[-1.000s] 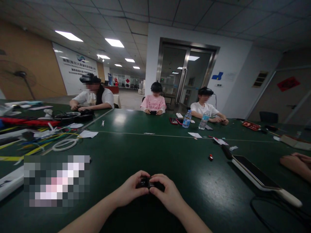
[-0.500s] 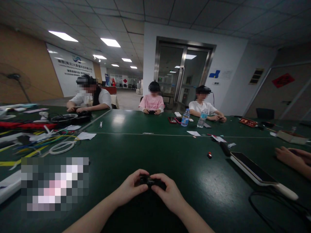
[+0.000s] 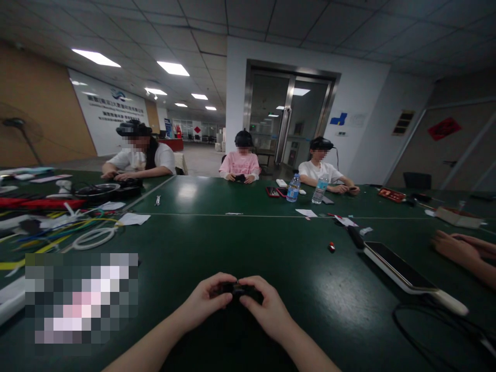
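- Left hand (image 3: 211,295) and right hand (image 3: 267,300): thumbs and fingers clamped on the small black object (image 3: 237,290), six o'clock, over the green table (image 3: 217,248).
- Advised: even pressure both sides, thumbs steady.
- Count: one object held; two plastic bottles (image 3: 293,189), three o'clock; three co-workers (image 3: 240,164) seated opposite.

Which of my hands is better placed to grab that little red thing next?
Probably your right hand: it is nearer the small red object, though both it and your left hand grip the black object.
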Motion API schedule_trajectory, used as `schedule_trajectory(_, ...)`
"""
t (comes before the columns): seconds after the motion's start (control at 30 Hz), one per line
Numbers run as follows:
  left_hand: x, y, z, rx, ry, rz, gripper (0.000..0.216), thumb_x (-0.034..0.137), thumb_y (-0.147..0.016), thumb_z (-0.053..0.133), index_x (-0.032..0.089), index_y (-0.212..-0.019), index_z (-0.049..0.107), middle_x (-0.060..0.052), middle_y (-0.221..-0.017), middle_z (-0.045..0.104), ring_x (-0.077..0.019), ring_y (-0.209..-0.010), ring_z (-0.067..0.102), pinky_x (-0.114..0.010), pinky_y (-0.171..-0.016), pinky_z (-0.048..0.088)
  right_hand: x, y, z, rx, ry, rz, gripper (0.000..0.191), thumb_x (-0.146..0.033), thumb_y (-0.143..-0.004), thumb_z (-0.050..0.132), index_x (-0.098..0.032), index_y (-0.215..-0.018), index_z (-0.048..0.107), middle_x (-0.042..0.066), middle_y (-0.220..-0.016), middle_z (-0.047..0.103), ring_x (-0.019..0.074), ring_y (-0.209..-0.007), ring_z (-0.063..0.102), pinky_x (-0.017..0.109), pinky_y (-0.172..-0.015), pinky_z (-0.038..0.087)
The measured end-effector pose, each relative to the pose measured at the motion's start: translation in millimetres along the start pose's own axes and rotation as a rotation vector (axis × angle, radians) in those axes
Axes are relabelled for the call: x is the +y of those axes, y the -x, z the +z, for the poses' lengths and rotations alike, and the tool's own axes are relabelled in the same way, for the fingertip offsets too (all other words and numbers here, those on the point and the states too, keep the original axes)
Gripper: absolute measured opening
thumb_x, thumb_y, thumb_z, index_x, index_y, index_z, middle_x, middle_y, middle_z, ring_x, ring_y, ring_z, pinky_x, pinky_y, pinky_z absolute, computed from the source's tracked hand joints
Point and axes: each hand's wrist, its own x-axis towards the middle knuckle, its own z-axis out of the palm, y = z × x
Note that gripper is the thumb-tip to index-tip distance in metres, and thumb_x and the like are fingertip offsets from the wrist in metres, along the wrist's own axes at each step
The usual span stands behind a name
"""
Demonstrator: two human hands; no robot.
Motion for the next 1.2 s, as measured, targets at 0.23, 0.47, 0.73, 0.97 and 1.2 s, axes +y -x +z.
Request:
schedule_trajectory(0.23, 4.0, 0.0, 0.1, -0.026, -0.035, 0.043, 0.026, 0.032, -0.073, 0.063, 0.022, -0.096, 0.062, -0.003, -0.094, 0.053, -0.0144, -0.073, 0.052, -0.029, -0.062, 0.045, -0.5, -0.4, -0.6, 0.021, 0.030, 0.029, 0.024, -0.018, -0.071, 0.061, -0.025, -0.094, 0.061, -0.001, -0.095, 0.063, 0.0187, -0.094, 0.056, 0.033, -0.086, 0.041)
schedule_trajectory(0.47, 3.2, -0.5, 0.2, -0.022, -0.029, 0.036, 0.021, 0.033, -0.071, 0.064, 0.022, -0.089, 0.065, -0.003, -0.102, 0.048, -0.0116, -0.069, 0.053, -0.028, -0.061, 0.046, -1.5, 0.2, -0.1, 0.026, 0.036, 0.026, 0.023, -0.018, -0.071, 0.061, -0.025, -0.093, 0.062, 0.000, -0.095, 0.064, 0.0183, -0.092, 0.057, 0.033, -0.084, 0.042)
schedule_trajectory(0.73, 0.9, -2.0, 1.0, -0.006, -0.033, 0.037, 0.025, 0.034, -0.071, 0.065, 0.022, -0.092, 0.063, -0.002, -0.094, 0.052, -0.0120, -0.068, 0.052, -0.028, -0.061, 0.045, -2.8, 0.6, -0.2, 0.029, -0.006, -0.034, 0.028, -0.012, -0.070, 0.061, -0.024, -0.096, 0.064, 0.003, -0.098, 0.062, 0.0179, -0.095, 0.057, 0.032, -0.086, 0.043)
schedule_trajectory(0.97, 2.9, 0.7, 2.8, -0.056, -0.144, 0.040, 0.025, 0.035, -0.078, 0.055, 0.025, -0.100, 0.063, -0.004, -0.108, 0.046, -0.0135, -0.075, 0.053, -0.029, -0.066, 0.046, -4.2, 0.1, -1.5, 0.023, -0.017, -0.026, 0.027, -0.013, -0.072, 0.060, -0.025, -0.096, 0.064, 0.003, -0.098, 0.062, 0.0178, -0.095, 0.058, 0.033, -0.087, 0.044)
schedule_trajectory(1.2, 2.0, 1.5, 3.8, -0.040, -0.166, 0.036, 0.024, 0.037, -0.078, 0.055, 0.024, -0.097, 0.063, -0.004, -0.108, 0.045, -0.0123, -0.072, 0.052, -0.028, -0.064, 0.045, -2.5, 0.1, -1.0, 0.021, 0.021, -0.020, 0.027, -0.015, -0.072, 0.060, -0.025, -0.097, 0.063, 0.002, -0.099, 0.062, 0.0182, -0.096, 0.057, 0.034, -0.087, 0.045)
